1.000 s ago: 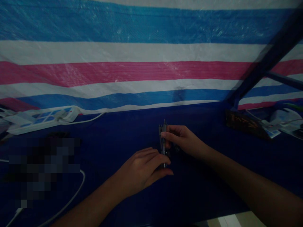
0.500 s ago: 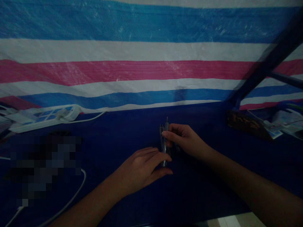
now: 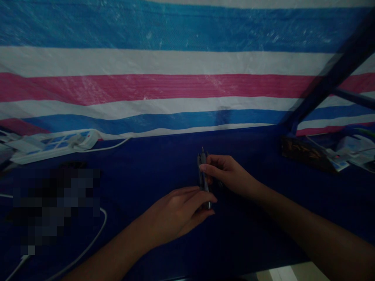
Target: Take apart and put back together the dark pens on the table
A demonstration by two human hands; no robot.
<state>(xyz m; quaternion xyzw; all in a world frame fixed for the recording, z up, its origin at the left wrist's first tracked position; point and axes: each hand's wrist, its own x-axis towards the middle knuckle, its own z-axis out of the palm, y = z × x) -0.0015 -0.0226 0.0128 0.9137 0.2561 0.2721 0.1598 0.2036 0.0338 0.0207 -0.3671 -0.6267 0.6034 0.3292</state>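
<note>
A small bundle of slim grey pens [image 3: 203, 159] stands out in front of me, tips pointing away. How many there are is hard to make out in the dim light. My right hand [image 3: 227, 170] is closed in a pinch on the pens' upper part, thumb across the near side. Around their lower end curls my left hand [image 3: 183, 207], with the shiny end of one pen showing between index finger and thumb. Part of the bundle is hidden behind the fingers.
Below lies a dark blue tabletop [image 3: 152, 160], backed by a striped plastic sheet [image 3: 181, 86]. White power strips [image 3: 55, 144] and cables are at left, near a pixelated dark object [image 3: 55, 207]. A dark brown block [image 3: 306, 154] sits right, by a slanted blue post [image 3: 325, 82].
The pens' tilt has changed: the projecting tip has shifted left and the lower end right. My left hand has moved slightly right; my right hand keeps its pinch.
</note>
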